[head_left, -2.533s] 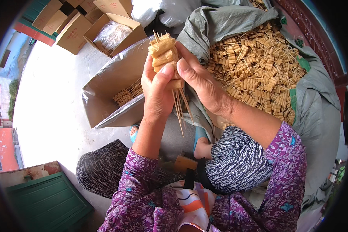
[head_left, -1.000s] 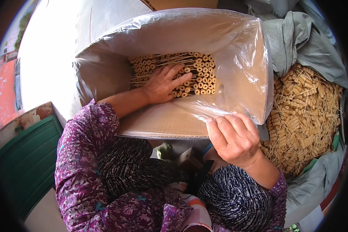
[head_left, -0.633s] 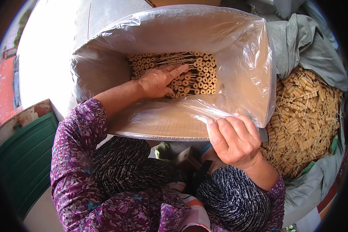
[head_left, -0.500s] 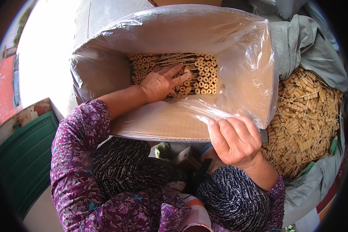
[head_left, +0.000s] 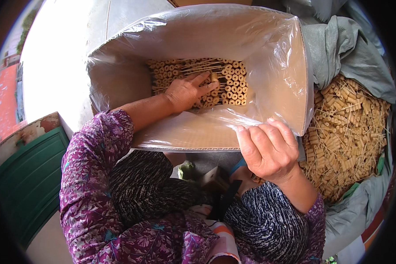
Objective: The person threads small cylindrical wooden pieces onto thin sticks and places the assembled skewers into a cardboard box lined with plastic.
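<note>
A cardboard box (head_left: 185, 141) with a clear plastic liner (head_left: 282, 72) stands in front of my knees. On its bottom lie packed rows of pale tan spiral rolls on thin sticks (head_left: 235, 83), many with their ringed ends facing up. My left hand (head_left: 183, 93) reaches inside and rests on these rolls, fingers stretched and apart; part of the fingers is hidden. One roll (head_left: 214, 77) sticks up beside its fingertips. At the box's near right edge, my right hand (head_left: 270, 152) is closed over the rim with the plastic liner pinched in its fingers.
A grey-green woven sack (head_left: 328, 53) at the right holds a big loose heap of the same stick rolls (head_left: 345, 136). A green panel (head_left: 31, 171) stands at the left. Beneath the box's near edge, a small brown box (head_left: 214, 178) sits between my legs.
The box's near edge has shifted slightly away from me, and its left side a little to the right. My left hand has moved slightly right with it; my right hand keeps its grip.
</note>
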The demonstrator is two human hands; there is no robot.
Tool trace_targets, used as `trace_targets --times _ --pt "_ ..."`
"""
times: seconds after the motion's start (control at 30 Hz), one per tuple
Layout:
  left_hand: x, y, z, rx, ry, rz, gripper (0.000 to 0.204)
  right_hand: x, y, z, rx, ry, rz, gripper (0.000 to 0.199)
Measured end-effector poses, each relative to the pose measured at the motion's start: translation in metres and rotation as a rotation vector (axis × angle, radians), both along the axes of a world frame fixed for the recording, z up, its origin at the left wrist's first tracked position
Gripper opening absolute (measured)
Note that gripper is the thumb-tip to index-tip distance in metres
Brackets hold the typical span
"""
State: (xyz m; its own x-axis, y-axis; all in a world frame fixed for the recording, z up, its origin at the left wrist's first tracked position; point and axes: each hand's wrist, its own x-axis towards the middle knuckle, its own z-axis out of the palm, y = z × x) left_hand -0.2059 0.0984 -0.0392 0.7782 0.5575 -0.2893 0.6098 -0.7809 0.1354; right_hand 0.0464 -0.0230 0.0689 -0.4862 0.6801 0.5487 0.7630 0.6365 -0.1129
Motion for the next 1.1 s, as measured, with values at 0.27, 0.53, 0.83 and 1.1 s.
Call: trace_targets --times 0.27,0.53,0.83,1.1 --pt "0.002 -0.002 0.002 -0.018 -0.004 0.009 0.085 0.002 -0.003 -0.007 0.010 0.002 0.002 0.021" --pt "0.006 0.008 0.001 -0.127 0.003 0.035 0.088 0.001 0.009 -0.007 0.028 0.009 -0.033 0.021" --pt "0.011 0.033 0.021 -0.400 -0.115 0.199 0.082 0.001 0.012 -0.009 0.041 0.005 -0.054 0.021" --pt "0.020 0.063 0.038 -0.506 -0.185 0.410 0.061 0.004 0.009 -0.007 -0.047 0.001 -0.040 0.023"
